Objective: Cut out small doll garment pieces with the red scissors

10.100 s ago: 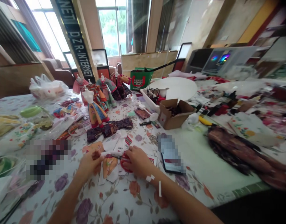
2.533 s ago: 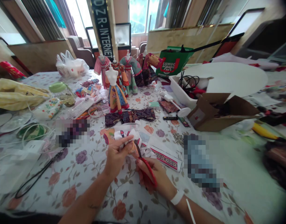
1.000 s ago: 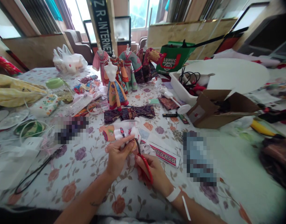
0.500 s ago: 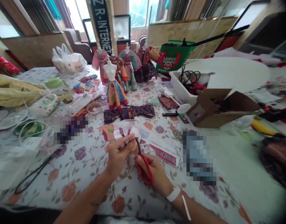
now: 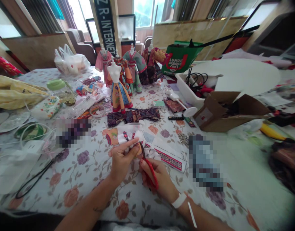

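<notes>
My left hand [image 5: 123, 157] pinches a small piece of orange fabric [image 5: 139, 150] between thumb and fingers, most of it hidden. Red-handled scissors [image 5: 151, 175] are gripped in my right hand [image 5: 159, 178], their dark blades upright beside the fabric at my left fingertips. Whether the blades touch the cloth I cannot tell. Just beyond my hands lie an orange and white garment piece [image 5: 112, 136] with red patterned trim and a strip of patterned ribbon [image 5: 170, 159]. Behind them rests a dark paisley cloth [image 5: 146, 115].
Small mannequins in dresses, one in an orange and blue skirt [image 5: 118, 94], stand at the back centre. A cardboard box [image 5: 217, 118], a white bin [image 5: 189, 93] and a green bag [image 5: 178, 61] are to the right. A lidded jar [image 5: 62, 93] and cables [image 5: 39, 179] lie left.
Both hands, the fabric and the scissors hold almost the same position. The view has shifted very slightly.
</notes>
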### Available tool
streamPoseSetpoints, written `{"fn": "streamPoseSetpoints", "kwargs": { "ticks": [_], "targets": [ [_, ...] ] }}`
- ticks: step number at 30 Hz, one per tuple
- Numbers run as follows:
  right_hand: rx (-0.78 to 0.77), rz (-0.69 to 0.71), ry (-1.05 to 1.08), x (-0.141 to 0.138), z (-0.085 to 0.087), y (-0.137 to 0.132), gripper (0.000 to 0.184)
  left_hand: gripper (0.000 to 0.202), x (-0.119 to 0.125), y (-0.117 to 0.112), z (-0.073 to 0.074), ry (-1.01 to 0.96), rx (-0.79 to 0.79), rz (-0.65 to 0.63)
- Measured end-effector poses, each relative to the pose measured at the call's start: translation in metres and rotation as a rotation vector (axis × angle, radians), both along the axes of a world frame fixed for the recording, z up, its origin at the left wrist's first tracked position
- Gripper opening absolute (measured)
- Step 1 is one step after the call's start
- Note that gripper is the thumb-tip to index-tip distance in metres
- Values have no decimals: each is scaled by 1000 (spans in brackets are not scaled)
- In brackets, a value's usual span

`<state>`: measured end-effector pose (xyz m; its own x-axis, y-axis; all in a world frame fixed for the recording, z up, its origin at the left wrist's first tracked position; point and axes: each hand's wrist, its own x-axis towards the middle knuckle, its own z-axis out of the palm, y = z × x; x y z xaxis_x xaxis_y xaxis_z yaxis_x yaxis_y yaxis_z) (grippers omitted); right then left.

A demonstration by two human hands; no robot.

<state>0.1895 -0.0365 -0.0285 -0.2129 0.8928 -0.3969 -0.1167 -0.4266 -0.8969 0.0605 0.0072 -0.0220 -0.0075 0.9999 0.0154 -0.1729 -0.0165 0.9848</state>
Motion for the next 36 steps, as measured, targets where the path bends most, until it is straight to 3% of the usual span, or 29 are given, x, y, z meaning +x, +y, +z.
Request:
{"fn": "streamPoseSetpoints", "kwargs": {
  "ticks": [28,36],
  "targets": [
    [35,10,-50,-3,5,0,52,35,0,0,-5,48,-78,61],
    [58,7,-71,-3,8,-2,52,35,3,-1,1,-57,-96,58]
  ]
}}
